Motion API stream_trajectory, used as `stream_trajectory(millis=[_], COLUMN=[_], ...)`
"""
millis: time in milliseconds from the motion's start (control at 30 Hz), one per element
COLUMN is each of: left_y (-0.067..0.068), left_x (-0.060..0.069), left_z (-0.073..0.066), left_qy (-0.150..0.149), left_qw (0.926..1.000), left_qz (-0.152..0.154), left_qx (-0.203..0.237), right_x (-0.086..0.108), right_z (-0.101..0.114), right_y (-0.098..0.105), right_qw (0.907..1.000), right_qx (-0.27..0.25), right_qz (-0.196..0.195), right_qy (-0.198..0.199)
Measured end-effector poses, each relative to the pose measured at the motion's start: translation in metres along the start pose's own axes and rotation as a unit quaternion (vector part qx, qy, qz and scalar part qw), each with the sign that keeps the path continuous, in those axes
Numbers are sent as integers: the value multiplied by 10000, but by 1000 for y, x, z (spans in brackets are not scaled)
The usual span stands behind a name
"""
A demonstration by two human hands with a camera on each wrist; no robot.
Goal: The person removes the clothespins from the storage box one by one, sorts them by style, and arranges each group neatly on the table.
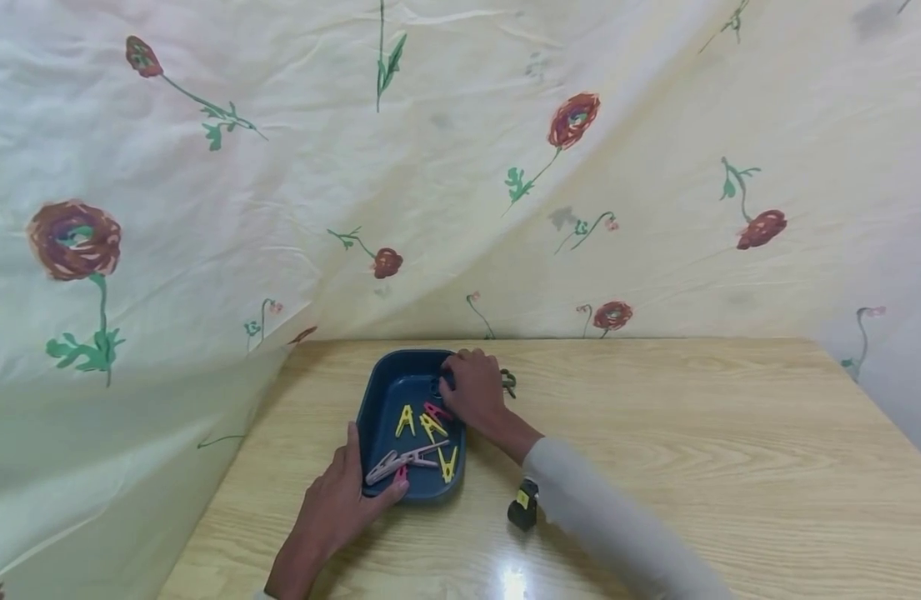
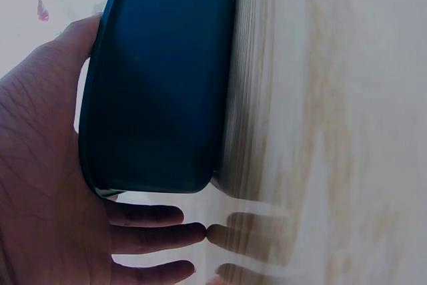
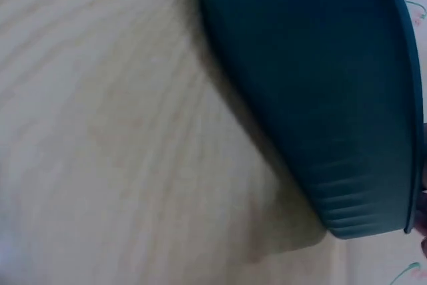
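A dark blue plastic tray [image 1: 411, 502] sits on the table with several clothespins in it. Yellow clothespins [image 1: 405, 420], a pink clothespin [image 1: 436, 412] and a pale pink clothespin [image 1: 407, 461] lie on its floor. My left hand [image 1: 340, 500] rests against the tray's near left corner, its thumb at the near rim. In the left wrist view its fingers [image 2: 157, 239] stretch straight past the tray's end. My right hand [image 1: 475, 390] reaches over the far right rim with bent fingers. A small dark ring-like thing [image 1: 435, 387] shows by its thumb; whether the hand holds it is hidden.
A small dark green object [image 1: 509, 382] lies on the table just beyond my right hand. A black object with a yellow patch [image 1: 523, 504] is beside the right sleeve [image 1: 603, 508]. Flower-printed cloth [image 1: 460, 167] hangs behind and left of the wooden table [image 1: 693, 433].
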State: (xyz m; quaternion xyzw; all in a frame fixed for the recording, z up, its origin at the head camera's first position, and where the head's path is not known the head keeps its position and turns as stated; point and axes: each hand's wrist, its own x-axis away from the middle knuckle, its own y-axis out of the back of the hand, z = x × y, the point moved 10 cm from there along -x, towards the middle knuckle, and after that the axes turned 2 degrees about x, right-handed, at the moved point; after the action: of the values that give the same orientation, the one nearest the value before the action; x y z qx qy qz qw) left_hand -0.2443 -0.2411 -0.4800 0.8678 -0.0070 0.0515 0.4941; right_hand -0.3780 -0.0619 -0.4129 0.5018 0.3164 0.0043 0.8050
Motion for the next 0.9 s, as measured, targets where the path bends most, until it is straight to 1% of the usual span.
stream_trajectory(millis=[67, 133, 167, 233, 333, 400, 533, 633, 700, 800, 900], left_y=[0, 0, 0, 0, 1, 2, 1, -2, -4, -2, 2], left_x=[1, 1, 2, 2, 2, 2, 1, -1, 0, 2, 4], left_z=[-1, -1, -1, -2, -3, -3, -3, -5, -6, -6, -5], left_qy=[-20, -33, -45, -73, -107, -117, -109, -115, -115, -77, -54], left_qw=[10000, 10000, 10000, 10000, 9999, 9999, 9999, 9999, 9999, 10000, 10000], left_qz=[-20, -25, -30, -45, -77, -103, -113, -72, -18, 12, -14], left_qx=[-19, -20, -22, -16, -25, -44, -29, 48, 63, 45, 28], right_x=[-4, -7, -9, -11, -13, -13, -12, -11, -9, -9, -10], right_z=[4, 7, 9, 13, 16, 19, 22, 18, 16, 17, 20], right_y=[-5, -11, -15, -23, -34, -40, -50, -56, -58, -61, -63], right_qw=[9985, 9923, 9870, 9720, 9481, 9341, 9122, 9000, 8980, 9060, 9139], right_qx=[420, 980, 1280, 1868, 2474, 2750, 3137, 3343, 3363, 3163, 2934], right_qz=[331, 715, 922, 1354, 1920, 2191, 2558, 2752, 2807, 2786, 2768], right_qy=[104, 241, 313, 454, 552, 616, 635, 504, 410, 401, 468])
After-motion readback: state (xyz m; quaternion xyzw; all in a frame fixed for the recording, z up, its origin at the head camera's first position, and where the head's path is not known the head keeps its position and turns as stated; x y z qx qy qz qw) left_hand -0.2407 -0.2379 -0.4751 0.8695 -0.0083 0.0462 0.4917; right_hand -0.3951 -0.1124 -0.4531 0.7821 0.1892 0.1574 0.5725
